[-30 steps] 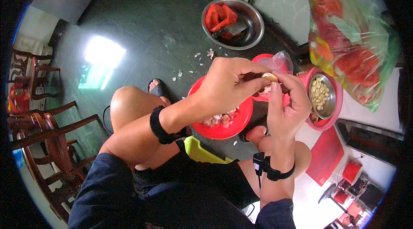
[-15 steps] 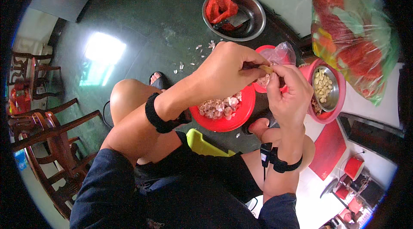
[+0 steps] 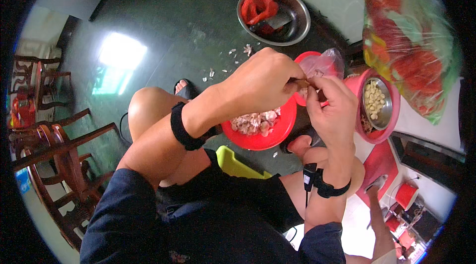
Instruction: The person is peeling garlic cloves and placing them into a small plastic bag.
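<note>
My left hand (image 3: 270, 78) and my right hand (image 3: 333, 106) meet fingertip to fingertip, both closed in a pinch. Between them is a small garlic clove (image 3: 303, 83), mostly covered by the fingers. Beneath my left wrist sits a red basin (image 3: 284, 127) holding unpeeled garlic (image 3: 255, 122). Just beyond the fingertips, a second red container (image 3: 306, 58) has a clear plastic bag (image 3: 331, 61) over it. To the right of my right hand, a metal bowl of peeled cloves (image 3: 373, 99) rests in a pink basin (image 3: 395, 110).
Farther off stands a steel basin (image 3: 302, 26) with a red bag (image 3: 259, 8) and a knife (image 3: 277, 20). Garlic skins (image 3: 212, 72) litter the dark floor. A large filled plastic bag (image 3: 404, 46) is at right, wooden chairs (image 3: 64, 165) at left. Another person's leg (image 3: 378, 219) shows lower right.
My fingertips have drawn closer together, covering more of the clove. Another person's leg has come into view at the lower right. The view has shifted slightly.
</note>
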`<state>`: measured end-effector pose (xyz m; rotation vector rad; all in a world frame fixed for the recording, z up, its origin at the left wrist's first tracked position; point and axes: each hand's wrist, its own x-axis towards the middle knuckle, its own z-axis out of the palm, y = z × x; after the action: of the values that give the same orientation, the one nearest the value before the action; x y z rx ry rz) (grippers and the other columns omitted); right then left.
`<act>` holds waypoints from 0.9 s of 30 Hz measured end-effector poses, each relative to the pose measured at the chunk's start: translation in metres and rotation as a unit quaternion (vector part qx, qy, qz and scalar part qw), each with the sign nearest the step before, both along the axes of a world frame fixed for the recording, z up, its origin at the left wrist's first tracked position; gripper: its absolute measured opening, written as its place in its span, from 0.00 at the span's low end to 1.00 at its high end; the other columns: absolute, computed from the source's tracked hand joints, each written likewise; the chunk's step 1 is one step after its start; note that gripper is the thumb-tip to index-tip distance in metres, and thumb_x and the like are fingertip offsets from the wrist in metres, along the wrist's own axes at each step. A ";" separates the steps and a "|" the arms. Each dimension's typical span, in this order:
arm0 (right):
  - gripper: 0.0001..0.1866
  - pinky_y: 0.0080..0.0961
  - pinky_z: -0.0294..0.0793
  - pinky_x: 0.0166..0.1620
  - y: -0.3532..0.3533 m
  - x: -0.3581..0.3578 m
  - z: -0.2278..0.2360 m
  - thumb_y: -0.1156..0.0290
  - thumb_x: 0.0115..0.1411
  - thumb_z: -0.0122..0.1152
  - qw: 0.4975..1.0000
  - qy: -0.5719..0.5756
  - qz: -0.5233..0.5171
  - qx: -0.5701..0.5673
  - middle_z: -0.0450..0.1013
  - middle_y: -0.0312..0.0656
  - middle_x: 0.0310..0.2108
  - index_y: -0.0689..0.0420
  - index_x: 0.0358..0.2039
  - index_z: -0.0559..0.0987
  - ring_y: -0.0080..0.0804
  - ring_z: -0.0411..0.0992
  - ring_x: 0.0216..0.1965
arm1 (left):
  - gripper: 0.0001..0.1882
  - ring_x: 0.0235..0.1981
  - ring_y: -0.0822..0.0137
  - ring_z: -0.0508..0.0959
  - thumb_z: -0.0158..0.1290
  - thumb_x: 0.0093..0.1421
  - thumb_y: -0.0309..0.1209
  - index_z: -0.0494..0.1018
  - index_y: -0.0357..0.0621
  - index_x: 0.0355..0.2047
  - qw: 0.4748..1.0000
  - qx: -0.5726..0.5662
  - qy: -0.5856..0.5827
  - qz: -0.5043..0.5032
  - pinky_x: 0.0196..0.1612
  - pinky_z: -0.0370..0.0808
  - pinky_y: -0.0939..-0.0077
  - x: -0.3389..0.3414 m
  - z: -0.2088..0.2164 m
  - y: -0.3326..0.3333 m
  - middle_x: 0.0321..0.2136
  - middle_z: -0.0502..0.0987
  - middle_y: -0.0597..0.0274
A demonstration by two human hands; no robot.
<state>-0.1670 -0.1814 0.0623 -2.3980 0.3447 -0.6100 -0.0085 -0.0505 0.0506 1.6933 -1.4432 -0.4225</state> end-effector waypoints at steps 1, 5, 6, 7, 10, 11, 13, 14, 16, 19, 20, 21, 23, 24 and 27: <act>0.08 0.38 0.75 0.34 0.002 0.000 -0.002 0.81 0.52 0.64 1.000 0.018 0.007 -0.014 0.75 0.48 0.30 0.62 0.34 0.79 0.48 0.75 0.30 | 0.11 0.32 0.43 0.82 0.58 0.54 0.26 0.84 0.41 0.37 1.000 0.001 -0.007 -0.013 0.35 0.80 0.56 0.000 -0.003 0.000 0.29 0.81 0.44; 0.07 0.43 0.75 0.36 0.001 0.000 -0.011 0.78 0.54 0.63 0.995 0.042 0.039 -0.083 0.75 0.49 0.31 0.62 0.34 0.78 0.53 0.75 0.32 | 0.12 0.33 0.41 0.81 0.54 0.55 0.27 0.83 0.42 0.37 0.997 0.073 0.008 -0.019 0.37 0.79 0.54 0.002 -0.011 0.000 0.30 0.80 0.41; 0.06 0.45 0.75 0.37 0.001 0.001 -0.011 0.77 0.55 0.62 0.994 0.062 0.038 -0.078 0.75 0.50 0.31 0.62 0.34 0.77 0.55 0.75 0.33 | 0.12 0.33 0.41 0.81 0.54 0.55 0.27 0.83 0.42 0.37 0.997 0.075 0.009 -0.018 0.37 0.79 0.54 0.002 -0.011 0.000 0.30 0.80 0.41; 0.05 0.47 0.75 0.38 0.002 0.001 -0.011 0.76 0.55 0.62 0.993 0.083 0.038 -0.073 0.75 0.51 0.32 0.62 0.33 0.77 0.56 0.75 0.35 | 0.12 0.33 0.41 0.81 0.54 0.54 0.27 0.84 0.42 0.37 0.996 0.082 0.012 -0.020 0.37 0.79 0.53 0.002 -0.012 0.000 0.30 0.80 0.41; 0.06 0.48 0.75 0.39 0.004 0.000 -0.013 0.74 0.56 0.61 0.985 0.145 0.033 -0.091 0.75 0.52 0.31 0.61 0.33 0.77 0.56 0.75 0.35 | 0.12 0.33 0.41 0.81 0.55 0.54 0.29 0.83 0.42 0.37 0.995 0.099 0.014 -0.018 0.37 0.79 0.52 0.003 -0.018 0.000 0.30 0.80 0.40; 0.06 0.48 0.75 0.39 0.005 0.001 -0.015 0.74 0.56 0.61 0.985 0.145 0.033 -0.090 0.75 0.52 0.31 0.61 0.33 0.77 0.56 0.75 0.35 | 0.12 0.33 0.40 0.81 0.55 0.54 0.30 0.83 0.41 0.36 0.994 0.109 0.012 -0.015 0.37 0.79 0.52 0.002 -0.020 0.000 0.30 0.80 0.40; 0.06 0.50 0.75 0.39 0.007 0.004 -0.018 0.74 0.55 0.61 0.987 0.137 0.051 -0.071 0.76 0.53 0.30 0.61 0.33 0.77 0.56 0.77 0.35 | 0.12 0.33 0.40 0.81 0.55 0.54 0.30 0.83 0.40 0.36 0.993 0.118 0.007 -0.014 0.37 0.79 0.52 0.003 -0.019 0.001 0.30 0.80 0.39; 0.06 0.50 0.75 0.39 0.009 0.004 -0.019 0.74 0.55 0.61 0.987 0.138 0.051 -0.072 0.76 0.53 0.30 0.61 0.33 0.77 0.56 0.77 0.35 | 0.12 0.33 0.40 0.81 0.55 0.54 0.31 0.82 0.39 0.35 0.992 0.128 0.002 -0.012 0.36 0.79 0.52 0.003 -0.018 0.003 0.29 0.79 0.39; 0.06 0.50 0.76 0.37 0.010 0.003 -0.020 0.74 0.55 0.62 0.982 0.168 0.051 -0.072 0.76 0.55 0.27 0.62 0.33 0.77 0.57 0.77 0.33 | 0.11 0.32 0.40 0.81 0.55 0.55 0.31 0.82 0.38 0.34 0.990 0.139 0.018 -0.014 0.35 0.79 0.52 0.003 -0.014 0.003 0.29 0.79 0.39; 0.06 0.51 0.76 0.35 0.012 0.000 -0.026 0.74 0.55 0.62 0.984 0.160 0.047 -0.060 0.76 0.55 0.26 0.62 0.32 0.77 0.58 0.77 0.31 | 0.11 0.31 0.41 0.81 0.56 0.55 0.32 0.81 0.38 0.34 0.986 0.165 0.022 -0.013 0.34 0.79 0.54 0.003 -0.010 0.005 0.29 0.79 0.39; 0.06 0.51 0.76 0.35 0.011 0.000 -0.027 0.74 0.55 0.62 0.984 0.160 0.046 -0.060 0.76 0.55 0.26 0.62 0.32 0.77 0.58 0.77 0.31 | 0.11 0.31 0.42 0.81 0.57 0.56 0.33 0.82 0.39 0.35 0.984 0.179 0.010 -0.011 0.34 0.78 0.55 0.004 -0.010 0.006 0.29 0.79 0.39; 0.06 0.51 0.76 0.35 0.011 0.000 -0.029 0.75 0.54 0.63 0.986 0.144 0.057 -0.056 0.76 0.56 0.26 0.62 0.32 0.77 0.58 0.77 0.30 | 0.11 0.31 0.42 0.81 0.57 0.56 0.33 0.82 0.39 0.35 0.984 0.179 0.009 -0.012 0.34 0.78 0.55 0.004 -0.010 0.008 0.29 0.79 0.39; 0.06 0.51 0.76 0.34 0.012 0.000 -0.029 0.75 0.54 0.63 0.988 0.128 0.066 -0.052 0.76 0.56 0.25 0.62 0.31 0.77 0.58 0.77 0.30 | 0.12 0.30 0.45 0.82 0.58 0.57 0.34 0.82 0.39 0.36 0.980 0.191 0.043 -0.027 0.33 0.78 0.57 0.005 -0.011 0.011 0.29 0.80 0.41; 0.06 0.50 0.77 0.34 0.013 -0.001 -0.028 0.76 0.54 0.62 0.990 0.121 0.066 -0.037 0.76 0.56 0.26 0.62 0.32 0.77 0.58 0.77 0.30 | 0.12 0.30 0.45 0.82 0.58 0.57 0.34 0.82 0.39 0.36 0.980 0.192 0.043 -0.028 0.33 0.78 0.57 0.004 -0.010 0.013 0.29 0.80 0.41; 0.07 0.46 0.77 0.33 0.016 -0.006 -0.024 0.77 0.54 0.61 0.992 0.106 0.061 0.006 0.76 0.55 0.25 0.63 0.34 0.78 0.53 0.78 0.28 | 0.11 0.29 0.48 0.82 0.60 0.58 0.33 0.83 0.41 0.39 0.976 0.197 0.084 -0.031 0.33 0.78 0.60 0.001 -0.006 0.018 0.29 0.81 0.43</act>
<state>-0.1732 -0.1652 0.0379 -2.4566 0.2866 -0.2977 -0.0078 -0.0322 0.0450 1.8677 -1.3511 -0.9139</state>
